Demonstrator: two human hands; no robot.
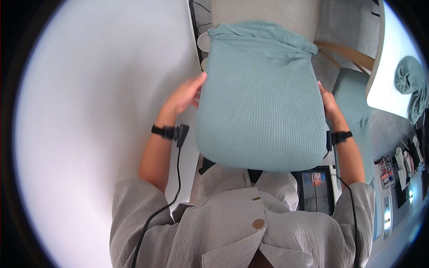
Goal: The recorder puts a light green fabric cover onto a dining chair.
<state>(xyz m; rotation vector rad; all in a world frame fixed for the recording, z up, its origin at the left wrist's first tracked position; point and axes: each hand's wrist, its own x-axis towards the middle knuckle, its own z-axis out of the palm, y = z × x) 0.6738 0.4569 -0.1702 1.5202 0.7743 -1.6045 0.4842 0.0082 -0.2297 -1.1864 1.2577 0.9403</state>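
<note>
A teal waffle-knit seat cover (263,102) is stretched over a chair seat in front of me, with its far end bunched in folds against the beige chair back (263,11). At the seat's left side, my left hand (184,94) has its thumb along the cover's edge and its fingers curled in beneath it. My right hand (328,99) is closed around the opposite edge, most of its fingers hidden under the seat. Both wrists carry black straps with cables.
A large white table (107,89) fills the left. Another teal-covered chair (351,96) with a wooden arm (346,53) stands to the right. Beyond it, a crumpled teal cloth (411,82) lies on a white tabletop (386,89). Pale round objects (203,41) show beside the seat.
</note>
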